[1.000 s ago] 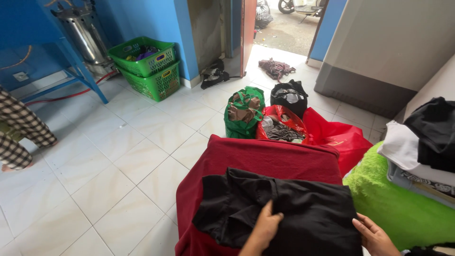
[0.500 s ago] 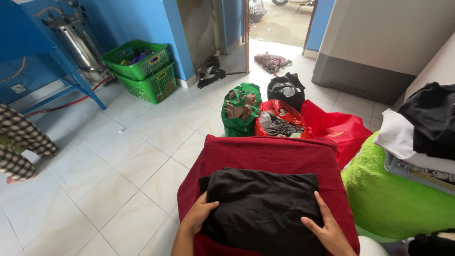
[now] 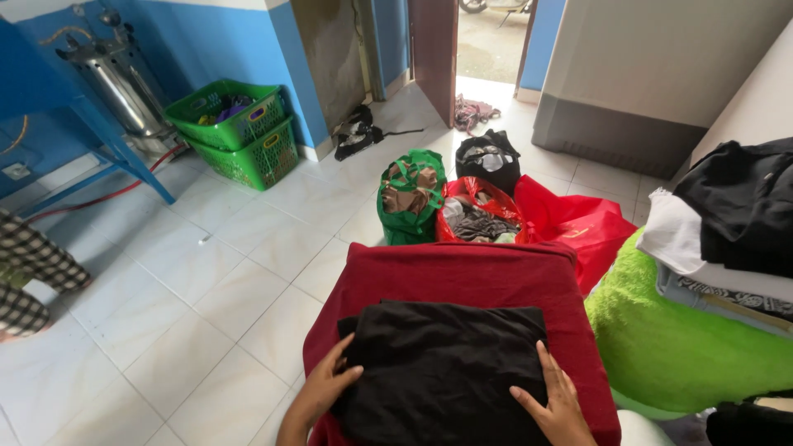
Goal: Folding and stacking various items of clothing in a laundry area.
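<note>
While half a second back the hands were gripping the outer edges of the black garment [image 3: 446, 372], they now rest flat on top of it. Left hand [image 3: 326, 388] lies on its left edge, fingers spread and pressing down; right hand [image 3: 555, 398] lies near the lower right corner, fingers also spread and flat, pinching nothing. That garment sits folded into a neat rectangle on the red cloth [image 3: 462, 272] covering the table, so the fold looks complete and is being smoothed. Beyond stand a green bag [image 3: 410, 198] and red bag [image 3: 479, 216] stuffed with clothes.
</note>
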